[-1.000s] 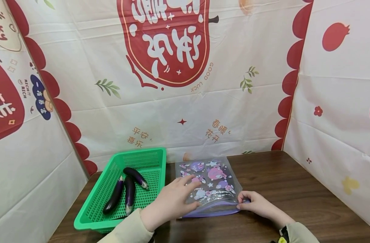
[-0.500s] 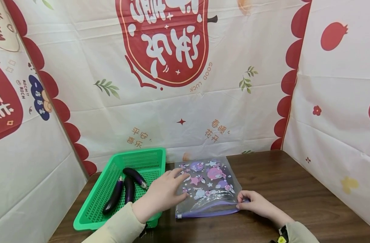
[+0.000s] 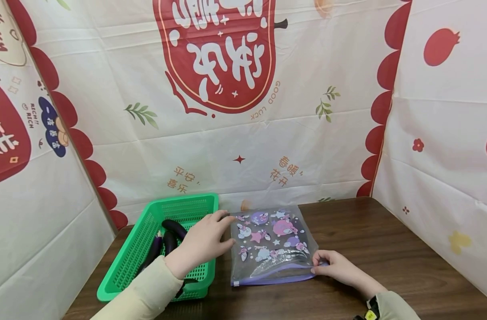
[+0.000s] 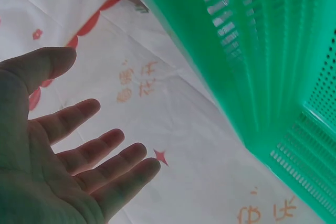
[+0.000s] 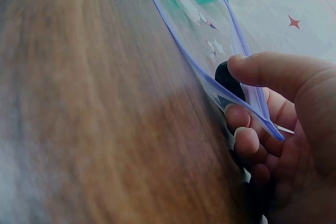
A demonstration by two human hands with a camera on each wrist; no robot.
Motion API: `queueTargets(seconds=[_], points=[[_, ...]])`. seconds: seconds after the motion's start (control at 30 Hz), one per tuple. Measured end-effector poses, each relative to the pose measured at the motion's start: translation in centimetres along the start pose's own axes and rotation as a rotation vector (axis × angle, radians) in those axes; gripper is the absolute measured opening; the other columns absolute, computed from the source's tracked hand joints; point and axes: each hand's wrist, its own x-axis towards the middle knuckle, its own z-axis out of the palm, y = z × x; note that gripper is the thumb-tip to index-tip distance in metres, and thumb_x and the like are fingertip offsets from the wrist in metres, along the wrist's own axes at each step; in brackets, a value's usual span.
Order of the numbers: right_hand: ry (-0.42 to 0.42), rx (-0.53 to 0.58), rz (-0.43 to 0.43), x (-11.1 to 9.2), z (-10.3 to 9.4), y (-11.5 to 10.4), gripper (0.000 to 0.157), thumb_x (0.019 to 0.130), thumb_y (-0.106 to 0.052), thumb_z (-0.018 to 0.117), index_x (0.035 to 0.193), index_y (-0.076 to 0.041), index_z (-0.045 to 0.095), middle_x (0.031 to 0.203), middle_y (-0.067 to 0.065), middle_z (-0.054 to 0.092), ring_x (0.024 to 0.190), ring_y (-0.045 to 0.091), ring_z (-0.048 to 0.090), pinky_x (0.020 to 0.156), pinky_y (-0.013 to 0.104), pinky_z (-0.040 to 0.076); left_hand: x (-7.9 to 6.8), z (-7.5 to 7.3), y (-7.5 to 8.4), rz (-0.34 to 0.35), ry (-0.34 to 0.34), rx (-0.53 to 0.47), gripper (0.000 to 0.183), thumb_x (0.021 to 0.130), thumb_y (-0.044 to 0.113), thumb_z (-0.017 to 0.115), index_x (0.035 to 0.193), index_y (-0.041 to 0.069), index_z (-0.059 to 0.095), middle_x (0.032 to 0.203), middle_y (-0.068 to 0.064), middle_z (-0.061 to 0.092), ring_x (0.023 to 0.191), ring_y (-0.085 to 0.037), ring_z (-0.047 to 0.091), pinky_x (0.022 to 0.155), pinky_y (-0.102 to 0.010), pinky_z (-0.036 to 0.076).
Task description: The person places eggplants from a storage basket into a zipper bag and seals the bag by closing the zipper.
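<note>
My left hand hovers over the right side of the green basket, its fingers spread and holding nothing. In the left wrist view the palm of that hand faces the camera, beside the basket wall. Dark purple eggplants lie in the basket, partly covered by the hand and sleeve. A clear zip bag with pink and purple cartoon prints lies flat on the table. My right hand pinches its purple-edged mouth at the right corner. In the right wrist view a dark spot beneath the thumb is unclear.
The brown wooden table extends right of the bag and toward the front. White printed cloth hangs behind it and on both sides. A white slider sits at the left end of the bag's purple strip.
My left hand has moved left from above the bag to over the basket's right side, uncovering the bag's left part and slider. The right hand keeps its pinch in the same place.
</note>
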Motion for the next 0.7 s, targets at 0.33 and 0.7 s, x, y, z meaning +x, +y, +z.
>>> queueTargets(seconds=[0.33,0.7], points=[[0.001,-0.003,0.015,0.0,-0.1,-0.2,0.016,0.083,-0.015,0.073,0.082,-0.010,0.058,0.073,-0.004,0.050,0.065,0.006,0.046,0.057,0.026,0.036,0.5,-0.6,-2.4,-0.120,0.021,-0.010,0.051,0.086,0.039,0.071,0.130,0.016,0.061,0.136,-0.012,0.051,0.118,-0.032,0.054,0.085,-0.048,0.050],[-0.002,0.018,-0.002,-0.1,0.1,-0.1,0.015,0.083,-0.013,0.072,0.082,-0.010,0.058,0.074,-0.005,0.052,0.067,0.005,0.047,0.058,0.026,0.038,0.6,-0.4,-4.4,-0.161,-0.006,-0.013,0.050,0.086,0.034,0.073,0.129,0.013,0.061,0.134,-0.013,0.052,0.113,-0.032,0.057,0.084,-0.047,0.050]])
